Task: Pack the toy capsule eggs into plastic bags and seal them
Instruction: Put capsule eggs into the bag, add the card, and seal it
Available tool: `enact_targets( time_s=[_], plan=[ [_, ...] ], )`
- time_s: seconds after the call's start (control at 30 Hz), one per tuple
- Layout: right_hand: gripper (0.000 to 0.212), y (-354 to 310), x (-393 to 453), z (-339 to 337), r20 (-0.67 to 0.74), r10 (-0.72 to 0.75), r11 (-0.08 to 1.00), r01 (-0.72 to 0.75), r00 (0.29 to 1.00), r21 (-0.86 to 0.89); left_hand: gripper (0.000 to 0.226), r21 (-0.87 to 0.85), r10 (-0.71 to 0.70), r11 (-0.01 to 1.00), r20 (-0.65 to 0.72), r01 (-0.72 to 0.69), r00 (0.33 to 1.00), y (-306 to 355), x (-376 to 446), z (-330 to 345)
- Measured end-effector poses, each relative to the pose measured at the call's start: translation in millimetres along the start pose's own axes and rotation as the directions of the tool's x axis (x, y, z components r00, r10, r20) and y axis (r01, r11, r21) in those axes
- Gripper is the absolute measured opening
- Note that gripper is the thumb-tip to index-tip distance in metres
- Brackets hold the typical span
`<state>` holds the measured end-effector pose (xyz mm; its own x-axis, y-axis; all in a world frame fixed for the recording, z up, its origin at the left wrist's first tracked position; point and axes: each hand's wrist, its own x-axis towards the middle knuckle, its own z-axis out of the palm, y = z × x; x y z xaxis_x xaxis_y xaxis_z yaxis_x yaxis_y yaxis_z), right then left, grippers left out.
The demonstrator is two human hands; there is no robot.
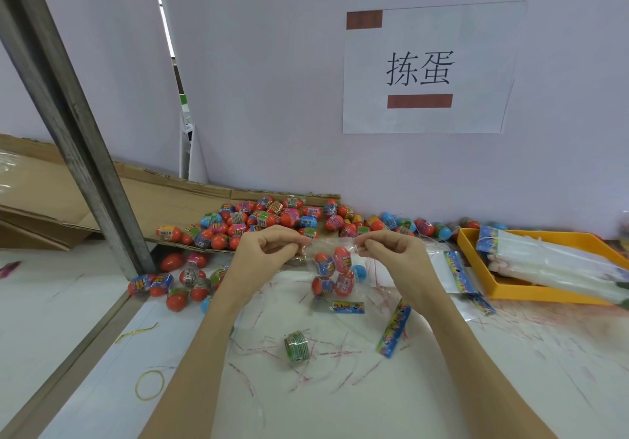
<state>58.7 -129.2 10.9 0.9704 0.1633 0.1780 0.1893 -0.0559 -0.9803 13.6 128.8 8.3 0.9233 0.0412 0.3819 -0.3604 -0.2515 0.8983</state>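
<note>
Fingertips of the left hand (pixel 263 251) and the right hand (pixel 391 249) pinch the two corners of a clear plastic bag (pixel 335 273) — held up by its mouth, probably so the five or so capsule eggs (pixel 342 259) settle before sealing. Beyond the bag lies the loose egg pile (pixel 272 219); right of it, a yellow tray (pixel 469 239) of empty bags. Above hangs a paper sign (pixel 425 67) reading 拣蛋; egg labels are too small to read.

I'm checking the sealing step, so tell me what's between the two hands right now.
In the head view, the top edge of the clear plastic bag spans between left hand and right hand, each pinching a corner; capsule eggs hang inside below.
</note>
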Motion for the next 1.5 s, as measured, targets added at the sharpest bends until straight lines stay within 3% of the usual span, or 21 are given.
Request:
enact_targets(
  time_s=[0.17, 0.3, 0.63, 0.8, 0.93, 1.03, 1.13, 1.23, 1.37, 1.5],
  plan=[
    [0.010, 2.1, -0.1, 3.9, -0.001, -0.040, 0.999, 0.040, 0.999, -0.021, 0.009, -0.048, -0.037, 0.998, -0.022, 0.036, 0.999, 5.2, -0.9, 4.0],
    [0.014, 3.5, 0.9, 4.0, 0.021, -0.050, 0.999, 0.050, 0.999, -0.007, 0.011, -0.033, -0.064, 0.998, -0.058, 0.062, 0.996, 6.8, 0.6, 8.1],
    [0.016, -2.5, -1.0, 10.1, 0.004, -0.078, 0.993, 0.078, 0.997, -0.088, 0.018, -0.027, -0.091, 0.995, 0.003, 0.091, 0.996, 6.7, 1.5, 8.2],
    [0.018, -8.7, -4.3, 21.6, 0.009, -0.147, 0.986, 0.147, 0.989, -0.083, 0.035, -0.034, -0.113, 0.992, 0.124, 0.118, 0.986, 12.6, 0.9, 6.2],
    [0.025, -10.8, -9.1, 30.4, 0.099, -0.222, 0.974, 0.224, 0.970, -0.015, 0.021, 0.022, -0.114, 0.993, 0.100, 0.112, 0.988, 20.1, 1.2, 22.7],
    [0.027, -10.3, -9.1, 35.3, 0.048, -0.241, 0.970, 0.242, 0.969, -0.007, 0.005, 0.012, -0.143, 0.990, -0.015, 0.144, 0.990, 17.7, 2.2, 31.4],
    [0.026, -6.6, -5.9, 30.4, -0.015, -0.160, 0.984, 0.158, 0.987, -0.085, 0.008, -0.185, -0.256, 0.957, -0.171, 0.224, 0.951, 13.3, 3.4, 30.4],
    [0.025, -1.6, -6.0, 26.0, -0.012, -0.006, 0.993, 0.004, 1.000, -0.121, 0.012, -0.420, -0.396, 0.861, -0.199, 0.287, 0.896, 15.0, 3.2, 31.3],
    [0.025, -2.5, -4.5, 27.2, -0.045, 0.145, 0.983, -0.139, 0.988, 0.123, 0.011, -0.339, -0.422, 0.871, -0.145, 0.356, 0.895, 16.9, 4.9, 32.2],
    [0.024, -5.7, -3.4, 29.1, -0.072, 0.166, 0.975, -0.153, 0.983, 0.162, 0.009, -0.299, -0.400, 0.888, -0.128, 0.349, 0.907, 19.2, 3.3, 34.3]
  ],
)
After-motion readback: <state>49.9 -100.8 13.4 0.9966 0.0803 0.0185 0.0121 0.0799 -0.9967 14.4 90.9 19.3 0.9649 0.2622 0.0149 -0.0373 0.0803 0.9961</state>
